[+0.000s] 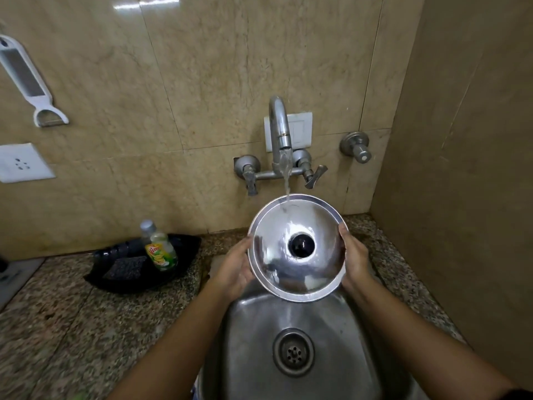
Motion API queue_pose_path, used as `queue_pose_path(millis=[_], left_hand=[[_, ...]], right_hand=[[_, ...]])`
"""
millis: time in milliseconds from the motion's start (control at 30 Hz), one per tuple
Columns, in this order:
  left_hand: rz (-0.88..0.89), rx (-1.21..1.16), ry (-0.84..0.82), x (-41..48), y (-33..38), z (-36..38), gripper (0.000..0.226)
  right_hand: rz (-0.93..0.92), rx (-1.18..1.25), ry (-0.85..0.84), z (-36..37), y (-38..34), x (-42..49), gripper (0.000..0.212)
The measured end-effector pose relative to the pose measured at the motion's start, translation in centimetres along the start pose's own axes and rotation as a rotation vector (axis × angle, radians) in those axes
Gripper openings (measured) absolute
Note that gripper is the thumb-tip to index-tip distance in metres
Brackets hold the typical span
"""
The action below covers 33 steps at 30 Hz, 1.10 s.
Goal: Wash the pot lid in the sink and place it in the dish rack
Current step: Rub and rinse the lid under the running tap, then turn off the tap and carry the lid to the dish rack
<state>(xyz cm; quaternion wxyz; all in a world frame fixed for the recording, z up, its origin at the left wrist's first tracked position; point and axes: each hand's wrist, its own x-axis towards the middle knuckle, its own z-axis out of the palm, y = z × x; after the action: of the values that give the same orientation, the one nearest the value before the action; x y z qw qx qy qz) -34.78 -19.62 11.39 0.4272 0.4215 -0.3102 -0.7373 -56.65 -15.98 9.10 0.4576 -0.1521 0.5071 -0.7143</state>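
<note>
1. The pot lid [297, 246] is held up over the sink [253, 342], under the tap [279, 125].
2. Water [286, 180] runs from the tap and lands on the far part of the lid's shiny top.
3. The lid has a black knob [301, 244] in its middle, and the knob faces up at the camera.
4. The left hand [235, 267] holds the lid's left edge, its grip clamped on the rim.
5. The right hand [354, 255] holds the right edge the same way, fingers curled on the rim.
6. The sink drain [293, 352] is below the lid.
7. On the speckled worktop [72, 327] to the left sits a black tray [115, 281].
8. A soap bottle [160, 246] and a dark scrub pad [125, 267] are in the tray.
</note>
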Motion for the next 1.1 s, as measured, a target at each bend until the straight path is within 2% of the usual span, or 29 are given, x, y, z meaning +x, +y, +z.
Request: queue_pose_path(millis=[133, 200, 267, 367, 500, 600, 667, 800, 933, 1100], left_hand=[[0.054, 0.048, 0.026, 0.6, -0.4, 2.8, 0.017], [0.084, 0.087, 0.031, 0.7, -0.3, 4.1, 0.019], [0.117, 0.153, 0.047, 0.9, -0.2, 5.1, 0.023], [0.166, 0.240, 0.085, 0.9, 0.3, 5.7, 0.027], [0.195, 0.254, 0.182, 0.6, 0.7, 5.0, 0.029], [0.208, 0.220, 0.270, 0.4, 1.2, 3.7, 0.022], [0.227, 0.182, 0.302, -0.1, 1.7, 3.0, 0.022], [0.286, 0.109, 0.325, -1.0, 2.8, 1.3, 0.020], [0.338, 0.070, 0.335, -1.9, 3.3, -0.1, 0.023], [0.365, 0.022, 0.301, -2.5, 3.3, -0.6, 0.024]], right_hand=[[-0.085, -0.064, 0.105, -0.9, -0.6, 1.2, 0.029], [-0.147, -0.190, 0.159, -0.9, -1.2, 2.0, 0.036], [-0.230, -0.380, 0.176, -0.6, -1.8, 3.1, 0.030], [-0.320, -0.660, 0.132, 0.9, -3.1, 4.1, 0.026], [-0.462, -0.755, -0.037, 5.0, -5.6, 4.3, 0.038], [-0.477, -0.769, -0.073, 7.9, -6.3, 4.7, 0.023], [-0.474, -0.761, 0.006, 9.3, -6.4, 4.9, 0.025], [-0.474, -0.780, 0.129, 10.3, -5.9, 5.2, 0.013], [-0.598, -0.961, 0.189, 10.6, -5.4, 4.9, 0.026], [-0.785, -1.272, 0.112, 9.3, -6.3, 4.6, 0.033]])
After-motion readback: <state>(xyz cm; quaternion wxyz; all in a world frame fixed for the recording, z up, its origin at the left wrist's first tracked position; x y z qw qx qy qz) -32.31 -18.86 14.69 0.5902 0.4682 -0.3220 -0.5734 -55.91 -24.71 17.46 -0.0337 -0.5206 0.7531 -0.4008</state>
